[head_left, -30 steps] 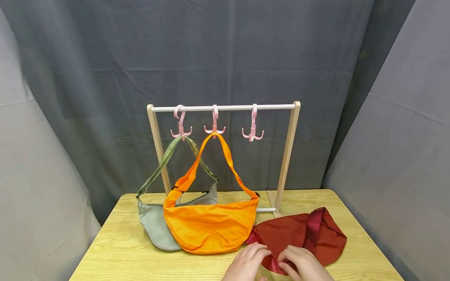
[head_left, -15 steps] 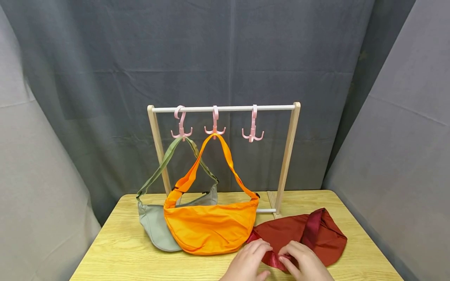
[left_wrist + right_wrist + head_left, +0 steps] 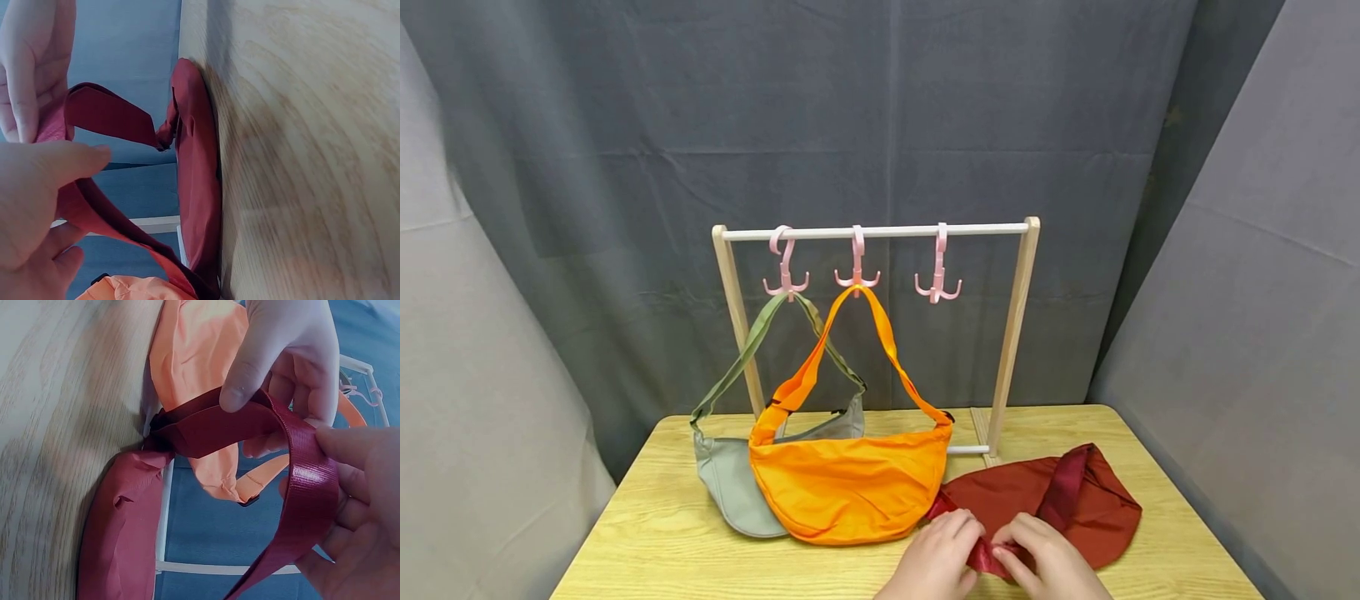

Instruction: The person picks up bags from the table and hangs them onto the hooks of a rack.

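A dark red bag (image 3: 1007, 492) lies on the table, its wide satin strap (image 3: 312, 487) raised in a loop toward the camera. My left hand (image 3: 938, 554) grips the strap's left part, thumb on one face and fingers behind. Close beside it, my right hand (image 3: 1048, 557) pinches the strap between thumb and fingers. In the left wrist view the strap (image 3: 112, 112) bends over between both hands, and the bag's body (image 3: 197, 169) rests on the wood. Part of the strap is hidden behind my fingers in the head view.
A rack with a white bar (image 3: 895, 232) carries three pink hooks. An orange bag (image 3: 850, 487) hangs from the middle hook and a grey-green bag (image 3: 737, 483) from the left one. The right hook (image 3: 938, 279) bears nothing. Grey curtains surround the table (image 3: 647, 517).
My left hand has shifted slightly right, and its thumb has come in against the strap. The right hand stays nearly in place, holding the strap. The hanging bags have not moved.
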{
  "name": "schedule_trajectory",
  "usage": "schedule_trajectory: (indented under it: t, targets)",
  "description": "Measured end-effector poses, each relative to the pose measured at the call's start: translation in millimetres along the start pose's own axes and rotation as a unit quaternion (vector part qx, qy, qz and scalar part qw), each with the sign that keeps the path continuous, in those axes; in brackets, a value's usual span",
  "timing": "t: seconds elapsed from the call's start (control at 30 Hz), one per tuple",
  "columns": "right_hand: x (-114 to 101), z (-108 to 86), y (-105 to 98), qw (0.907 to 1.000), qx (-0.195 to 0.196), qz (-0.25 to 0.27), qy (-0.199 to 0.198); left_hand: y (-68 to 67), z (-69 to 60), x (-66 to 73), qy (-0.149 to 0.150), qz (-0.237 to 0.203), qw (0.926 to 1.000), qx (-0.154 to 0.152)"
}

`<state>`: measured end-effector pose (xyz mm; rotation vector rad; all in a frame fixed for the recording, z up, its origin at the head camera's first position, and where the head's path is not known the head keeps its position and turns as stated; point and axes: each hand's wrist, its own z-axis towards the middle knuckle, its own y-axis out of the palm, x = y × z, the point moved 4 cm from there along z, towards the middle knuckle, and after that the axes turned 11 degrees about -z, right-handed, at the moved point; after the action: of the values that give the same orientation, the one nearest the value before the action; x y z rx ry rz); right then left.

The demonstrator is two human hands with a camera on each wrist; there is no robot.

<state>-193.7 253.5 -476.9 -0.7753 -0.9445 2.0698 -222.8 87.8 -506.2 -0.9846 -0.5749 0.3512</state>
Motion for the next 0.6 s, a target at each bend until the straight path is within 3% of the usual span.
schedule_trajectory:
  t: [0.17, 0.4, 0.6]
  targets:
    - [0, -0.4, 1, 1.0000, 0.002, -0.001, 0.001, -1.7, -0.3, 0.8, 0.009, 0.011, 0.9998, 0.016]
    - [1, -0.8, 0, 0.9999, -0.008, 0.004, 0.014, -6.6, -1.6, 0.8, -0.005, 0.002, 1.0000, 0.002]
    - [3, -2.3, 1, 0.9996, -0.026, 0.003, -0.009, -10.8, -2.7, -0.4, -0.010, -0.009, 0.9998, 0.013]
